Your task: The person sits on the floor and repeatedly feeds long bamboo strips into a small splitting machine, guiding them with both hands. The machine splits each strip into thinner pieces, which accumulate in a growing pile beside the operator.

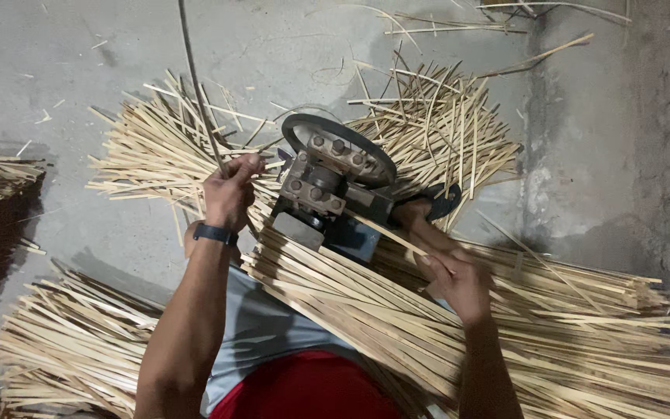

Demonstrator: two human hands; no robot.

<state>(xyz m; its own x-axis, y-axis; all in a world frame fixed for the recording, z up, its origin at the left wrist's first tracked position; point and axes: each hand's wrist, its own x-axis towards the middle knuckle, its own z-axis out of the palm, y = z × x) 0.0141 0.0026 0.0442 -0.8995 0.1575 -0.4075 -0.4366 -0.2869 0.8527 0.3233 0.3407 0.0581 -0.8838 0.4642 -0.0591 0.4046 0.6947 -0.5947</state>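
Grey concrete floor (102, 70) is lying under heaps of bamboo strips (157, 155). Left hand (230, 190) is gripping strips beside the small metal machine (331, 190); right hand (459, 283) is pinching one strip (385, 233) leading into it, over a bundle (552, 334) on the lap.

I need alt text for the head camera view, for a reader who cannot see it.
A person's right hand feeds a bamboo strip into a small splitting machine on a concrete floor; the left hand pulls a strip out. Strip piles surround them.
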